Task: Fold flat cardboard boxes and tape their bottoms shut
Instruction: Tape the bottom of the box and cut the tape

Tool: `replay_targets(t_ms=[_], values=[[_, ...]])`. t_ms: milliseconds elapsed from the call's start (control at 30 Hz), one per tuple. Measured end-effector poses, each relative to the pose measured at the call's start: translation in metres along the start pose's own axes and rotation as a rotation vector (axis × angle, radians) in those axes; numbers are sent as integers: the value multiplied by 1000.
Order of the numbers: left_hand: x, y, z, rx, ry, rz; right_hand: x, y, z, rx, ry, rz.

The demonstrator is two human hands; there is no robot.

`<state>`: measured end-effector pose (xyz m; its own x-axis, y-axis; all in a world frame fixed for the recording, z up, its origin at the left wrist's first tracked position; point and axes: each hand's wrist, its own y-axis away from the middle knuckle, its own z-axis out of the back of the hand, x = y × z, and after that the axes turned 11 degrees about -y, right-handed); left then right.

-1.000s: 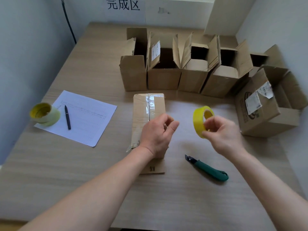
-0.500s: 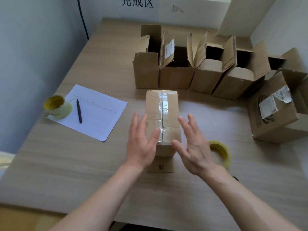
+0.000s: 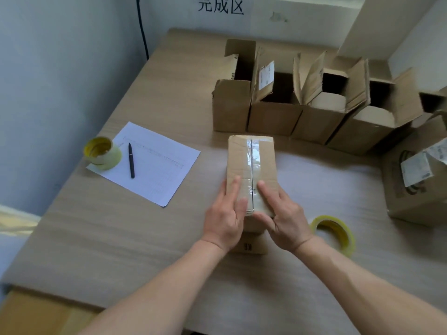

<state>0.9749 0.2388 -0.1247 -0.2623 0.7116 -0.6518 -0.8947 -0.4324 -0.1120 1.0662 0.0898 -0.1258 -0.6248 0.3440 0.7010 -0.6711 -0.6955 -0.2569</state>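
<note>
On the table (image 3: 150, 238) right in front of me sits the box (image 3: 251, 163) I am working on. It stands bottom side up, so the flaps I must close face me. A strip of clear tape (image 3: 254, 155) runs down the middle, over the line where the two flaps meet.

My left hand (image 3: 226, 216) lies flat on the near left part of the box, fingers straight and close together, holding nothing. My right hand (image 3: 281, 217) lies flat on the near right part, fingers straight too, with the thumb hooked by the near edge. I think both hands press there to rub the tape down so it sticks well.

Just beside my right wrist lies the roll of tape (image 3: 335, 232), flat on the table, close by so I can grab it fast. More boxes (image 3: 314, 110) stand open in a row at the far side, under a sign (image 3: 220, 6) on the wall. I think those are done.

Off to the left are a sheet of paper (image 3: 154, 163), a pen (image 3: 131, 160) on it, and a second roll (image 3: 102, 153) on its corner.
</note>
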Motion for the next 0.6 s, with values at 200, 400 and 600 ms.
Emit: replay_targets(t_ms=[200,400,600], values=[[19,-17,24,316,-304,-202,9,5,-4,-82,-134,-146],[17,-16,25,338,-324,-229,8,-32,13,-22,-46,-341],[16,-16,24,364,-240,-188,-20,-133,14,101,-3,-562]])
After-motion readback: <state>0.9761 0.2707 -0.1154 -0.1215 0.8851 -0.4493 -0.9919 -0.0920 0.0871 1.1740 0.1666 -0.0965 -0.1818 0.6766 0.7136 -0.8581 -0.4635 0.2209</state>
